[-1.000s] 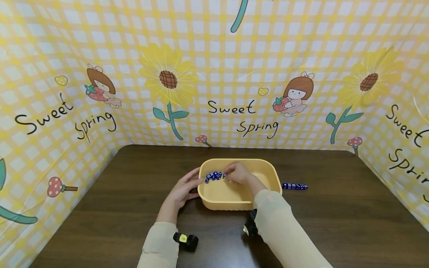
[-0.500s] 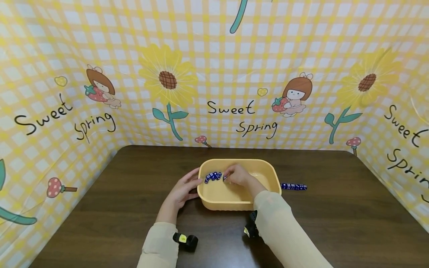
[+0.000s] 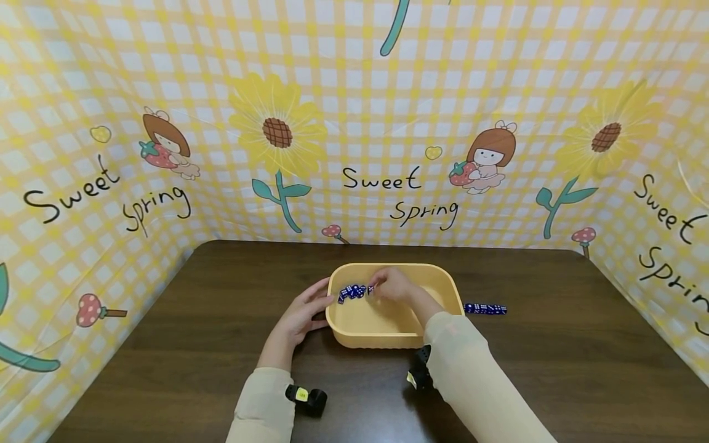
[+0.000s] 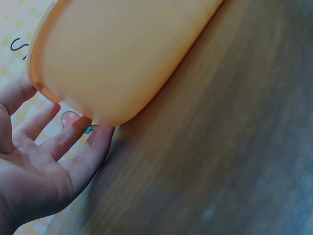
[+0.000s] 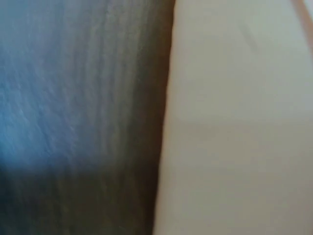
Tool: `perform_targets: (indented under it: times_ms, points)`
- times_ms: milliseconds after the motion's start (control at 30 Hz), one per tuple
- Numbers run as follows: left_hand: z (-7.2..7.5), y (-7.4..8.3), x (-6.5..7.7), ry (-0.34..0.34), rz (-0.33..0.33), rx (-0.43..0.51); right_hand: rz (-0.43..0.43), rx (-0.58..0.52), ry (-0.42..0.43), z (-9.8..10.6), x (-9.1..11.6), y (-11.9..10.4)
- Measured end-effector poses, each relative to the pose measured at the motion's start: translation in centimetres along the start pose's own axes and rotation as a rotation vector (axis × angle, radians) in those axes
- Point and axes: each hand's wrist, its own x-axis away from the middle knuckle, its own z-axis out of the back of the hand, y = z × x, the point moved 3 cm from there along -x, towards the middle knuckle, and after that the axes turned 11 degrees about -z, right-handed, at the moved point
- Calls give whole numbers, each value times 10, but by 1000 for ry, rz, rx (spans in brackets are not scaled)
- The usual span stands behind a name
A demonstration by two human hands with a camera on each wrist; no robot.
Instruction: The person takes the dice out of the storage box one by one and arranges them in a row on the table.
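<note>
Blue white-dotted dice lie in a yellow rectangular tub; the right hand pinches another die; the left hand, fingers extended, touches the tub.

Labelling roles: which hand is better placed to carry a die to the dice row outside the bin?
Right, likely. The right hand seems to pinch a die in the bin, and the dice row lies on that side; the left hand touches the bin's left end.
</note>
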Motion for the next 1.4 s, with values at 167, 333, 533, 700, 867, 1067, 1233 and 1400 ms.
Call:
perform_targets:
  times_ms: [167, 333, 533, 700, 867, 1067, 1233, 1400]
  points:
    - [0, 0, 0, 0, -7, -2, 123, -5, -9, 16, 6, -14]
    - [0, -1, 0, -2, 0, 1, 11, 80, 69, 40, 69, -82]
    - [1, 0, 0, -12, -13, 3, 3, 57, 58, 65, 71, -81]
    - [1, 0, -1, -2, -9, 3, 11, 27, 58, 83, 77, -81]
    - [1, -1, -1, -10, -6, 1, 14, 37, 107, 103, 89, -78]
    - [1, -1, -1, -4, 0, -7, 16, 28, 149, 126, 100, -62]
    - [0, -1, 0, -9, 4, -10, 39, 16, 179, 145, 114, -47]
    - [0, 0, 0, -12, -9, -8, 34, 24, 212, 163, 131, -31]
